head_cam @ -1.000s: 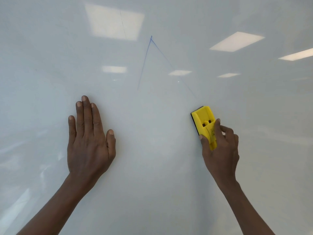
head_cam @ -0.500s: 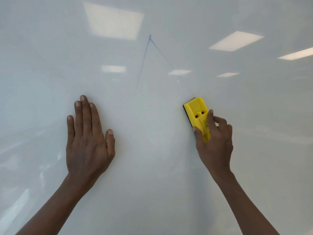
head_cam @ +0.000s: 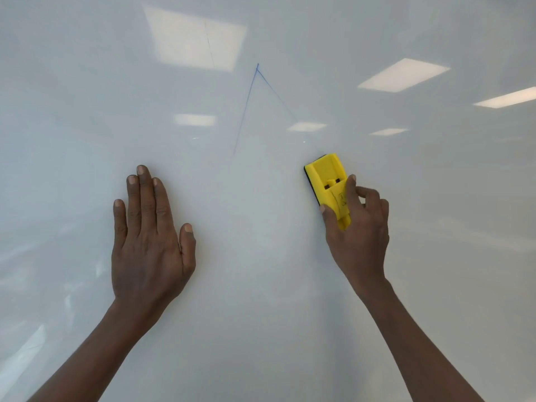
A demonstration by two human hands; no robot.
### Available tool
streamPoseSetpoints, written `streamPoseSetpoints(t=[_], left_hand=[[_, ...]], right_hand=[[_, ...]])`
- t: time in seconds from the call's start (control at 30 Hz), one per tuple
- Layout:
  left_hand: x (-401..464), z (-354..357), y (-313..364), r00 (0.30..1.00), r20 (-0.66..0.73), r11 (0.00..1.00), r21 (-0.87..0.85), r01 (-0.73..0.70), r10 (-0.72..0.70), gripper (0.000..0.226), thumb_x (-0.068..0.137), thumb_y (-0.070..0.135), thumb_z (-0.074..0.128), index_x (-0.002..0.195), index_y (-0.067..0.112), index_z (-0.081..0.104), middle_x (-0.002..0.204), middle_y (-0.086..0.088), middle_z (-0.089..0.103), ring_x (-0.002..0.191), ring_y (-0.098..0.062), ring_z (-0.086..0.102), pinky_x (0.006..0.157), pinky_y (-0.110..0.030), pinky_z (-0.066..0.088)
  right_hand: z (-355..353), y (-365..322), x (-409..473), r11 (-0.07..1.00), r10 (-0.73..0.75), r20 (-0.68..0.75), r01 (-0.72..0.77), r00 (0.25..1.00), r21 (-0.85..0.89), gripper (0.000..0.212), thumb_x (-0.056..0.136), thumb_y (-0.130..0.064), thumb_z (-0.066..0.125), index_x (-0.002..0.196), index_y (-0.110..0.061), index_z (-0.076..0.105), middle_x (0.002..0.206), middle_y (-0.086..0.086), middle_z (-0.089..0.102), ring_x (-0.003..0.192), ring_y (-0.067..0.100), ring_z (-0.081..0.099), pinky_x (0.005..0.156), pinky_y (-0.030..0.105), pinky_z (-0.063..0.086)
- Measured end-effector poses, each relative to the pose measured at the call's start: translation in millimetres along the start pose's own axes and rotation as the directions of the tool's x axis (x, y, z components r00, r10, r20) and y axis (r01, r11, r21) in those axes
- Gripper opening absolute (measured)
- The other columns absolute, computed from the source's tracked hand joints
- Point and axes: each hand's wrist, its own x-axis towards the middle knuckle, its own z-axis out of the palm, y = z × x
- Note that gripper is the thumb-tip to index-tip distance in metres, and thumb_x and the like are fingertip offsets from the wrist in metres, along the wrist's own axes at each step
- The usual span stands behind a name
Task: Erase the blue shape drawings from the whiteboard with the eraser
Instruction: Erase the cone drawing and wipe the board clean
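Observation:
A white glossy whiteboard (head_cam: pixel 261 285) fills the view. On it are two thin blue lines (head_cam: pixel 246 105) that meet in a peak near the top centre; the right line fades out above the eraser. My right hand (head_cam: pixel 356 236) grips a yellow eraser (head_cam: pixel 327 184) with a dark pad, pressed against the board just below the faded end of the right line. My left hand (head_cam: pixel 150 242) lies flat on the board at the left, fingers straight, below the lower end of the left line.
Reflections of ceiling light panels (head_cam: pixel 194 36) show on the board's upper part, with another reflection (head_cam: pixel 403 75) at the right. Faint smears (head_cam: pixel 69 300) mark the lower left of the board.
My right hand has slid the eraser up and to the left along the right blue line, whose lower stretch is now gone. My left hand has stayed in place.

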Motion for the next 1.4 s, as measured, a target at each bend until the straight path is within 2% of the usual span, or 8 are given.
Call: streamPoseSetpoints(t=[0.23, 0.37, 0.53, 0.77, 0.87, 1.03, 1.27, 1.4], left_hand=[[0, -1, 0, 1.0, -0.011, 1.0, 0.011, -0.01, 0.01, 0.073, 0.102, 0.031, 0.031, 0.163, -0.004, 0.01, 0.173, -0.021, 0.004, 0.162, -0.031, 0.001, 0.131, -0.045, 0.001], [0, 0, 0, 1.0, -0.013, 1.0, 0.001, -0.008, 0.008, 0.074, 0.102, 0.031, 0.031, 0.163, -0.004, 0.009, 0.173, -0.018, 0.001, 0.162, -0.03, 0.001, 0.131, -0.043, -0.001], [0, 0, 1, 1.0, 0.002, 1.0, 0.015, -0.002, 0.002, 0.074, 0.102, 0.033, 0.029, 0.163, -0.004, 0.009, 0.173, -0.019, 0.002, 0.162, -0.029, -0.001, 0.131, -0.045, 0.001], [0, 1, 0, 1.0, 0.001, 1.0, 0.025, -0.009, 0.009, 0.074, 0.103, 0.033, 0.029, 0.163, -0.005, 0.009, 0.173, -0.02, 0.002, 0.162, -0.031, 0.001, 0.131, -0.046, 0.002], [-1, 1, 0, 1.0, 0.003, 1.0, 0.024, -0.006, 0.006, 0.074, 0.102, 0.033, 0.029, 0.163, -0.004, 0.009, 0.173, -0.02, 0.003, 0.162, -0.031, 0.001, 0.131, -0.047, 0.003], [0, 0, 0, 1.0, 0.001, 1.0, 0.025, -0.012, 0.012, 0.073, 0.103, 0.033, 0.028, 0.163, -0.005, 0.01, 0.173, -0.021, 0.003, 0.162, -0.031, 0.002, 0.131, -0.046, 0.002], [0, 0, -1, 1.0, -0.006, 1.0, 0.024, -0.015, 0.015, 0.074, 0.103, 0.033, 0.029, 0.163, -0.005, 0.009, 0.173, -0.021, 0.005, 0.162, -0.03, 0.001, 0.131, -0.044, 0.0], [0, 0, 0, 1.0, -0.013, 1.0, 0.023, -0.016, 0.017, 0.073, 0.103, 0.033, 0.029, 0.163, -0.005, 0.01, 0.172, -0.021, 0.005, 0.162, -0.031, 0.002, 0.131, -0.044, 0.001]], right_hand=[[-1, 7, 19, 0.998, 0.062, -0.029, -0.062, 0.998, 0.013, 0.065, 0.088, -0.033, 0.069, 0.145, -0.013, 0.046, 0.119, 0.011, 0.053, 0.103, 0.028, 0.044, 0.07, 0.033, 0.039], [4, -15, 45, 0.999, 0.008, -0.039, -0.007, 0.999, 0.031, 0.065, 0.089, -0.037, 0.065, 0.146, -0.012, 0.045, 0.119, 0.011, 0.053, 0.102, 0.029, 0.043, 0.071, 0.038, 0.044], [4, -14, 25, 0.996, -0.073, -0.021, 0.073, 0.997, 0.04, 0.064, 0.088, -0.036, 0.065, 0.145, -0.012, 0.045, 0.118, 0.009, 0.053, 0.098, 0.021, 0.037, 0.07, 0.038, 0.046], [4, -19, 45, 0.999, 0.009, -0.054, -0.007, 0.998, 0.038, 0.064, 0.089, -0.037, 0.063, 0.145, -0.011, 0.045, 0.117, 0.012, 0.053, 0.101, 0.029, 0.043, 0.072, 0.039, 0.044], [7, -36, 58, 0.999, -0.019, -0.048, 0.021, 0.999, 0.036, 0.065, 0.09, -0.039, 0.062, 0.145, -0.011, 0.044, 0.118, 0.012, 0.053, 0.103, 0.03, 0.044, 0.072, 0.04, 0.045], [8, -37, 40, 0.992, -0.112, -0.019, 0.113, 0.993, 0.055, 0.065, 0.09, -0.039, 0.064, 0.145, -0.012, 0.045, 0.118, 0.01, 0.053, 0.1, 0.021, 0.037, 0.071, 0.034, 0.041], [5, -41, 62, 0.999, -0.031, -0.02, 0.031, 0.999, 0.03, 0.066, 0.091, -0.041, 0.063, 0.147, -0.013, 0.043, 0.121, 0.011, 0.052, 0.106, 0.03, 0.043, 0.071, 0.032, 0.036], [7, -60, 76, 0.997, -0.078, -0.011, 0.079, 0.997, 0.027, 0.067, 0.092, -0.043, 0.06, 0.148, -0.013, 0.041, 0.122, 0.011, 0.051, 0.107, 0.029, 0.042, 0.072, 0.034, 0.039]])
